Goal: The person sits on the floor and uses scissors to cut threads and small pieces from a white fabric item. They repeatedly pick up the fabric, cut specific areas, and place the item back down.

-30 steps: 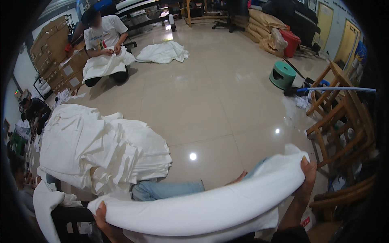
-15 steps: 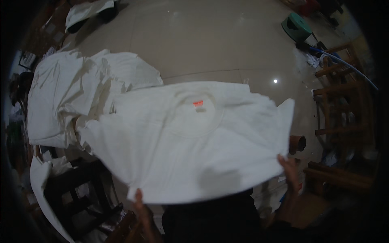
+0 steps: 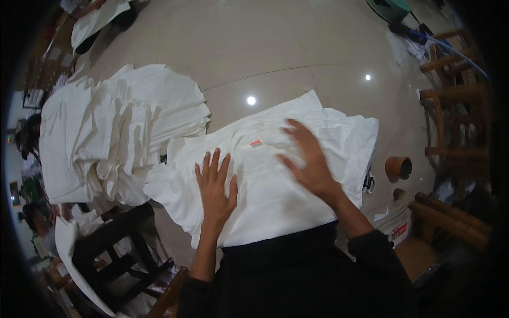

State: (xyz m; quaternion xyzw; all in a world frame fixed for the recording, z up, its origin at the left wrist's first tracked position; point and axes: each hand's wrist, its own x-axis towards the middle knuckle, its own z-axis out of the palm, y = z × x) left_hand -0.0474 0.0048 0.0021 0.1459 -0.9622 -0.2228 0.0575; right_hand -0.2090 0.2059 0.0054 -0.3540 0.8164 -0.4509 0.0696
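Observation:
A white T-shirt (image 3: 275,206) lies spread out before me over my dark-clothed lap, a small red label (image 3: 255,142) at its collar. My left hand (image 3: 216,188) rests on the shirt, left of the collar, with fingers spread. My right hand (image 3: 310,167), slightly blurred, is open just right of the collar, over or on the cloth; I cannot tell if it touches. A thick pile of white garments (image 3: 74,143) sits beside the shirt to the left.
A black stool (image 3: 90,259) stands at lower left, wooden stools (image 3: 440,93) at right, a green stool (image 3: 383,8) beyond. A brown cylinder (image 3: 395,168) is on the tiled floor (image 3: 254,47). People (image 3: 36,220) are at the left edge, another (image 3: 79,8) at upper left, holding white cloth.
My hands have let go of the shirt's near edge, which they held up, and moved inward onto or over it. The shirt now lies spread out, and my view has tipped downward.

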